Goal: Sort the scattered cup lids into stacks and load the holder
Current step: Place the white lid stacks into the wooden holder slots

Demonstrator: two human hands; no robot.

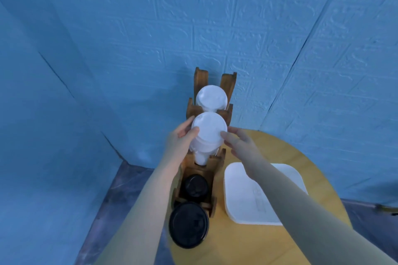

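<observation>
A tall wooden holder (227, 84) stands at the left edge of a round wooden table (280, 153). A stack of white lids (212, 98) fills its top slot. A second white lid stack (210, 129) sits in the slot below. My left hand (181, 137) grips this second stack's left side, thumb on its top rim. My right hand (241, 142) touches its right rim with fairly straight fingers. Two black lid stacks occupy the lower slots, a small one (195, 186) and a larger one (188, 224) nearest me.
A white square tray (243, 198) lies on the table right of the holder, under my right forearm. A blue textured wall rises behind, and grey floor shows at lower left beyond the table's edge.
</observation>
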